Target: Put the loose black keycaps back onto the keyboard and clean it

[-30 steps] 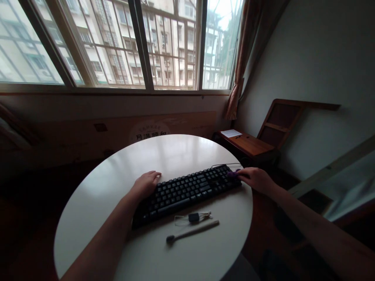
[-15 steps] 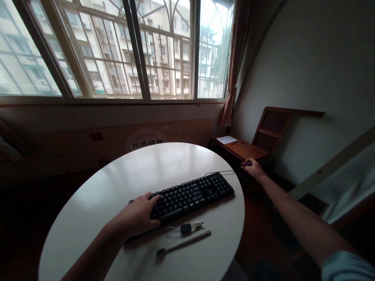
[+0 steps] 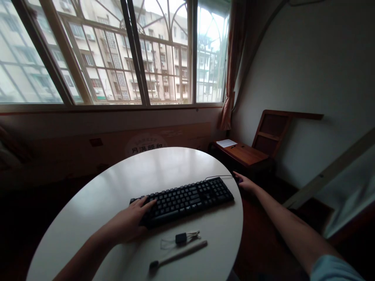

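Observation:
A black keyboard [image 3: 187,199] lies at a slant on the round white table [image 3: 111,187]. Across its left end rests my left hand [image 3: 133,220], fingers stretched out over the keys. Beyond the table's right edge is my right hand [image 3: 247,184], closed around a small purple thing [image 3: 240,180] mostly covered by the fingers, one finger pointing out. The keyboard's thin black cable [image 3: 219,176] runs over the edge towards that hand; whether the hand touches it I cannot tell. In front of the keyboard lie a toothbrush [image 3: 178,253] and a bundled pale cable with a black block [image 3: 181,238].
Past the table, a low wooden bench [image 3: 247,153] holds white paper [image 3: 226,143]. A wooden panel [image 3: 272,127] leans against the wall behind it. Barred windows [image 3: 164,58] and a tied curtain [image 3: 227,111] fill the far side.
My right hand has come down and left, closer to the table edge, with the purple thing still in it. My left hand has shifted slightly left and down on the keyboard.

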`<state>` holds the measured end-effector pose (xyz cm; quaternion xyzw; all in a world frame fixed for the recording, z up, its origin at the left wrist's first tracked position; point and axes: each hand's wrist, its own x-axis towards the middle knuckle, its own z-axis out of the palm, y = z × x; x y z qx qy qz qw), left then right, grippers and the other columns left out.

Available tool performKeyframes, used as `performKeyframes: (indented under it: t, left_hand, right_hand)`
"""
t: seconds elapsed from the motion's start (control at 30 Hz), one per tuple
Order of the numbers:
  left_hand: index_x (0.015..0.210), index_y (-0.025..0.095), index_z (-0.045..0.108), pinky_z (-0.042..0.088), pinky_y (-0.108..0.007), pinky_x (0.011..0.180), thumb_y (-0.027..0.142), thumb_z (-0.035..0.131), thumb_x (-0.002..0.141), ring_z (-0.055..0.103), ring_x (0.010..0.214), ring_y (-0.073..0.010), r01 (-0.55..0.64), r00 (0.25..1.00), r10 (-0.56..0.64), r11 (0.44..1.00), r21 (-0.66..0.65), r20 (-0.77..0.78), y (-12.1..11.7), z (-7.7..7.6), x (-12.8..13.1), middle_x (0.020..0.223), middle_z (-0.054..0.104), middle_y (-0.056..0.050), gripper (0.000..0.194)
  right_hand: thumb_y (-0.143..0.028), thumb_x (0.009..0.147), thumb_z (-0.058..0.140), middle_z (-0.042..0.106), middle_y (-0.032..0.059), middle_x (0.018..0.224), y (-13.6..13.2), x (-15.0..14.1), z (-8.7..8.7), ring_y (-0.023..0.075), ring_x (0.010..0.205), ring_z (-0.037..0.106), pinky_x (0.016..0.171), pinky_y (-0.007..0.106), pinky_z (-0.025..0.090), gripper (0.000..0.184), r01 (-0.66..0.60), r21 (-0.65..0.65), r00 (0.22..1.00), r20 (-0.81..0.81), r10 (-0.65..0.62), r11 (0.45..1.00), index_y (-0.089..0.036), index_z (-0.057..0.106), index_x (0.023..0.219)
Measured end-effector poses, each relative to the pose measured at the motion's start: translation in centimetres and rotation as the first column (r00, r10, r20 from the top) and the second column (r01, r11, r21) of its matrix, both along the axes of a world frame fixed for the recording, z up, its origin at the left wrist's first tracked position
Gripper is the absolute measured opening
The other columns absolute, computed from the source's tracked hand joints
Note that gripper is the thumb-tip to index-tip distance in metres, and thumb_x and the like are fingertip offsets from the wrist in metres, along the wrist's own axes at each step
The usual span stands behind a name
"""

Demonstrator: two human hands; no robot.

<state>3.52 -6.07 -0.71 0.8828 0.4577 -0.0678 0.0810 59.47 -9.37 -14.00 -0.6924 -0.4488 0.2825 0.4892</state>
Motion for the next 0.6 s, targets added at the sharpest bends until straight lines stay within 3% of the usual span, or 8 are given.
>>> performKeyframes:
  t: [0.17,0.33,0.47,0.6]
  left_hand:
    - [0.149,0.027,0.045,0.033,-0.044,0.116,0.020,0.066,0.064,0.035,0.143,-0.0347,0.110,0.990,-0.113,0.993,0.038,0.087,4.9,-0.7,1.1,0.159,0.034,-0.009,0.087]
    - [0.144,0.031,0.051,0.037,-0.042,0.113,0.012,0.059,0.076,0.043,0.138,-0.0308,0.065,0.994,-0.079,0.982,0.180,0.074,8.4,-1.4,5.7,0.153,0.044,-0.007,0.071]
    - [0.141,0.028,0.054,0.042,-0.046,0.106,0.009,0.043,0.089,0.046,0.133,-0.0312,-0.056,0.993,0.022,0.951,0.304,0.113,9.4,-1.1,10.9,0.142,0.052,-0.013,0.056]
    - [0.140,0.019,0.052,0.048,-0.040,0.095,0.013,0.038,0.093,0.058,0.116,-0.0296,-0.083,0.988,0.039,0.951,0.296,0.151,8.4,-1.5,15.6,0.127,0.057,-0.019,0.050]
  right_hand:
    - [-0.001,0.060,0.055,0.073,0.0112,0.098,0.9,-0.6,0.7,0.0175,0.081,0.070,0.069,0.023,0.055,0.058,0.070,0.022,0.991,-0.112,-0.068,0.997,-0.010,0.070,0.115]
    - [-0.008,0.066,0.057,0.071,0.0122,0.104,0.6,-0.2,2.5,0.0169,0.085,0.069,0.066,0.020,0.053,0.052,0.141,0.100,0.987,-0.094,-0.131,0.985,-0.010,0.070,0.116]
    - [-0.013,0.069,0.060,0.072,0.0096,0.102,-0.2,-1.0,3.6,0.0167,0.087,0.069,0.073,0.022,0.054,0.048,0.061,0.122,0.998,-0.005,-0.061,0.991,-0.011,0.070,0.117]
    - [-0.022,0.074,0.066,0.073,0.0075,0.103,-1.1,-2.2,4.4,0.0197,0.094,0.069,0.087,0.027,0.053,0.041,-0.028,0.103,0.993,0.120,0.016,0.994,-0.014,0.073,0.113]
